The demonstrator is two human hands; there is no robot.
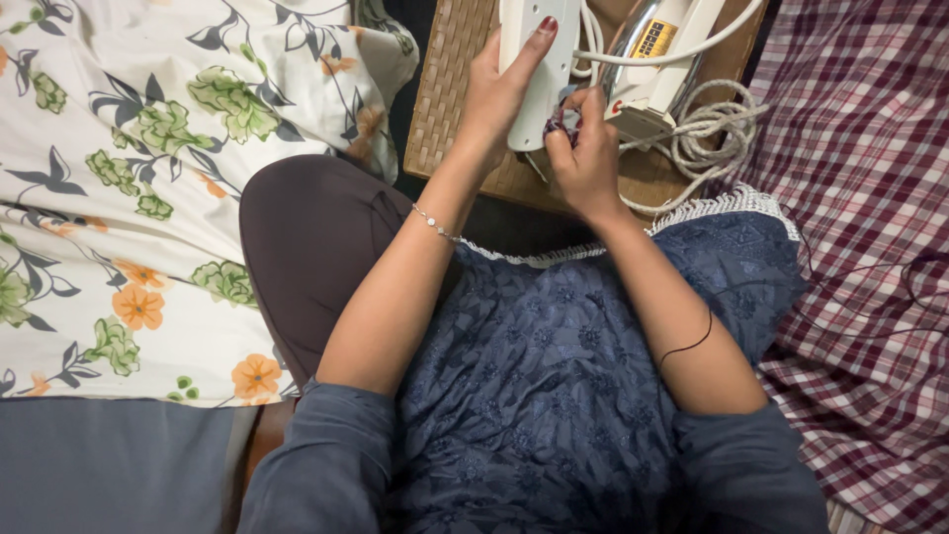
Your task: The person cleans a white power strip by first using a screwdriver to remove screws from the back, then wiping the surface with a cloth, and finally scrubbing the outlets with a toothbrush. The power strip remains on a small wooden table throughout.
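Note:
My left hand [499, 91] grips a long white power strip [539, 59] from its left side, holding it upright over a woven brown tray [445, 94]. My right hand [585, 153] is closed at the strip's lower end, pinching something small and dark that I cannot make out. A white clothes iron [660, 64] lies just right of the strip, with its coiled white cord [707, 133] beside it.
A floral sheet [129, 188] covers the left side. A maroon checked cloth [870, 198] lies on the right, crossed by a thin dark wire [870, 267]. My knee in dark trousers [311, 247] and blue tunic fill the lower middle.

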